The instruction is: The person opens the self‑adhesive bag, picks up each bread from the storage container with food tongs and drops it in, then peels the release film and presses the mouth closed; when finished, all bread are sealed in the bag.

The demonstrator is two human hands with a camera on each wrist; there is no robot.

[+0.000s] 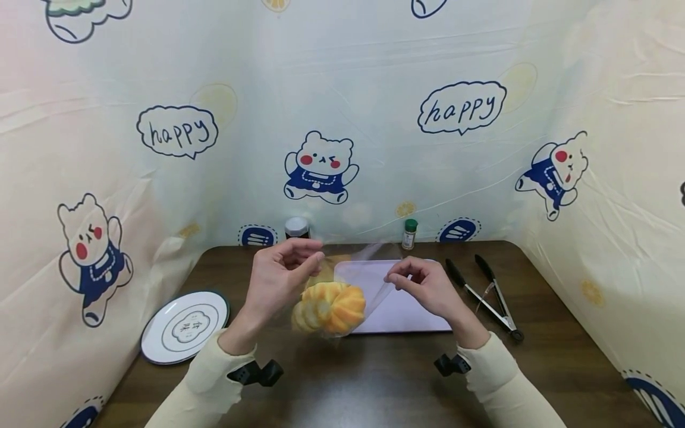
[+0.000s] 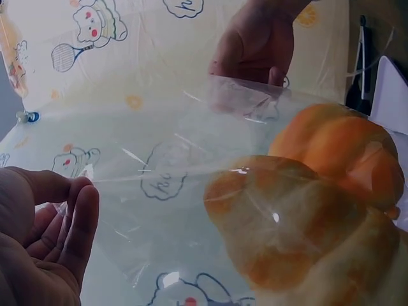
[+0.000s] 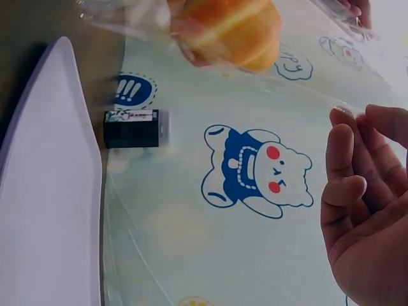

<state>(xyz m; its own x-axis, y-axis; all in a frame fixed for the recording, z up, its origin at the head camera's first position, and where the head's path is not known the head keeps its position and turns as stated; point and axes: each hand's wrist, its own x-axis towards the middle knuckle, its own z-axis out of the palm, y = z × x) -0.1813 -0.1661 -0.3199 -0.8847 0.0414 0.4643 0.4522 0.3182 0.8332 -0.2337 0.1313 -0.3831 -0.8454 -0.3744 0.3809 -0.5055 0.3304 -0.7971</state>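
A clear plastic bag [image 2: 143, 204] hangs in the air between both hands, above the table. Inside it sit an orange-yellow ridged bread bun [image 1: 349, 309] and a paler browned bun [image 2: 274, 217], which touch each other. My left hand [image 1: 283, 267] pinches the bag's edge between thumb and fingertips, plainest in the left wrist view. On the other side, my right hand [image 1: 425, 285] pinches the bag's opposite edge with thumb and forefinger. In the right wrist view, the right hand's [image 3: 370, 191] other fingers are bent and hold nothing.
Behind the bag lies a pale purple board [image 1: 412, 312] on the dark wooden table [image 1: 364, 386]. Black-handled tongs [image 1: 495, 306] rest to the right, a white plate [image 1: 160, 321] to the left. A white-lidded jar [image 1: 297, 227] and a green-capped bottle [image 1: 409, 235] stand at the back.
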